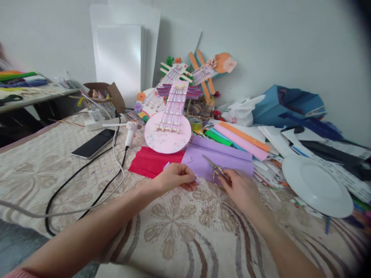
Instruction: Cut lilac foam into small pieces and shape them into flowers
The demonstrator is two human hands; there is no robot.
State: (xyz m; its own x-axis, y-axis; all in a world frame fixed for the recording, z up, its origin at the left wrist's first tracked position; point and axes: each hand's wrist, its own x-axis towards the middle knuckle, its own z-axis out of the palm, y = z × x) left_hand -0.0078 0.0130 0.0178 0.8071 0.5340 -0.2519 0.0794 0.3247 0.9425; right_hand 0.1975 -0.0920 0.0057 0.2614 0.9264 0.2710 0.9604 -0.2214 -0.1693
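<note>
My left hand is closed in a pinch, with a small bit of purple crepe paper showing at its fingertips. To the right, my right hand has its fingers in the handle loops of a pair of scissors, whose blades point up and left. The scissors lie over a sheet of purple crepe paper. Red crepe paper lies beside it, behind my left hand. A small purple cut piece rests on the purple sheet. Just behind stands a pink paper guitar with strings.
A white glue gun with a black cord and a phone lie on the left. Rolled coloured paper, a white plate and a blue bag are on the right. More paper instruments lean against the wall.
</note>
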